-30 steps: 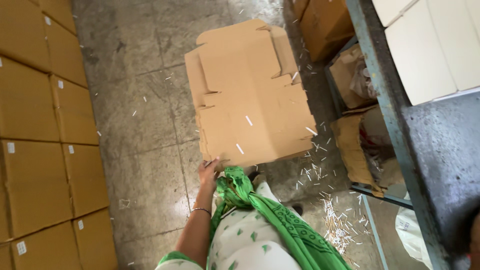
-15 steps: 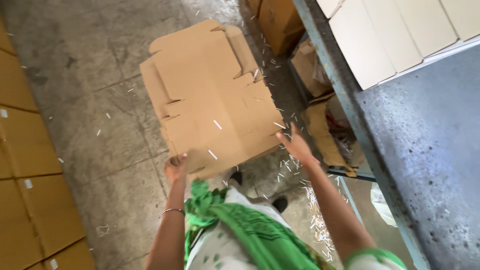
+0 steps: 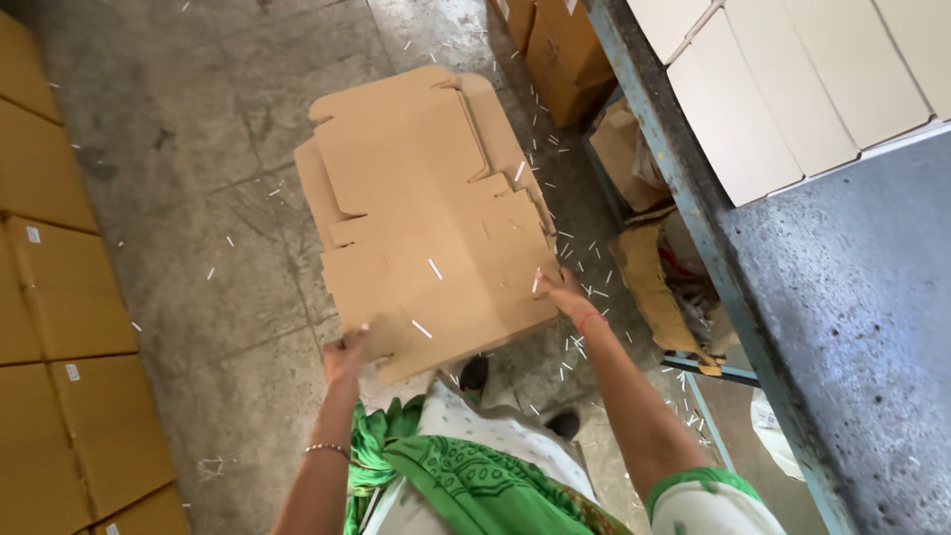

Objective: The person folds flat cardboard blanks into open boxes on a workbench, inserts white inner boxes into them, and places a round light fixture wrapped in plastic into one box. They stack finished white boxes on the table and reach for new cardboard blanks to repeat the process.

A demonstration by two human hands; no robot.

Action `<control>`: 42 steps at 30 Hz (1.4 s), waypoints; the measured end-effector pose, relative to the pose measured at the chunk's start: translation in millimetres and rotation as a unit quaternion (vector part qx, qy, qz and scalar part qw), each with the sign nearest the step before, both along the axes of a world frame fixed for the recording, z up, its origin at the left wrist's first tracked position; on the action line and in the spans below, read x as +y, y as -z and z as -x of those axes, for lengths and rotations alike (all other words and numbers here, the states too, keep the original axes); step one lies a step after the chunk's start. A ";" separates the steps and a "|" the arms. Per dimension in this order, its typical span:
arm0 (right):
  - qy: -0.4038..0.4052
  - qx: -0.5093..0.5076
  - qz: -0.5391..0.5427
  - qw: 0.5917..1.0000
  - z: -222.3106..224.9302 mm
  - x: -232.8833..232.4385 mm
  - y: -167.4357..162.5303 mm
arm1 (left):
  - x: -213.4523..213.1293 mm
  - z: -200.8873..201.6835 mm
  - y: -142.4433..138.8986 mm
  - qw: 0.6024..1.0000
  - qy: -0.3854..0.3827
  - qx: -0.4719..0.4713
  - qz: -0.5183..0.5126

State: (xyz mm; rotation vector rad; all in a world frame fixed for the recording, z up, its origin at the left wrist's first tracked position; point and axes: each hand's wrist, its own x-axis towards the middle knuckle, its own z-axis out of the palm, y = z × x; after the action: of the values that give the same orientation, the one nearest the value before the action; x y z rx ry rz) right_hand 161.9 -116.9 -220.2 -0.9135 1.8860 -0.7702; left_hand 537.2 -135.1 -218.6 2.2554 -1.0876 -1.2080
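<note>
You are gripping the flat cardboard blank (image 3: 426,218) by its near corners, left hand (image 3: 344,355) and right hand (image 3: 565,292) both clenched; its long axis is running away from you.

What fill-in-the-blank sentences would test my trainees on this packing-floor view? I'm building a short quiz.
1. Both hands hold a flat, unfolded ____ box blank above the floor.
2. The left hand grips the blank's near ____ corner.
3. The right hand wears a ____ band at the wrist.
4. Stacked white boxes rest on the blue-grey ____ at right.

Missing words: cardboard; left; red; table
</note>
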 end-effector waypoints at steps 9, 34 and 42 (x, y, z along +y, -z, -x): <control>0.004 -0.054 -0.028 0.998 25.7 -4.0 -1.8 | -8.3 -12.7 -21.1 0.899 -0.058 0.433 0.018; 0.191 0.144 0.071 0.968 46.6 88.6 3.3 | 64.0 80.9 -190.1 0.917 0.119 0.316 0.212; 0.203 0.009 0.118 0.972 23.8 29.9 -19.0 | 60.8 -8.8 -176.6 0.918 0.094 0.362 0.131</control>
State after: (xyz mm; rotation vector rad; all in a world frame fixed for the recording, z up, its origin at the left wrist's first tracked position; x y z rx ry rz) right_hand 138.2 -87.0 -201.2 -0.6793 2.0550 -1.2573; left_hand 546.0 -74.3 -41.9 1.3310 -1.0752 -1.6633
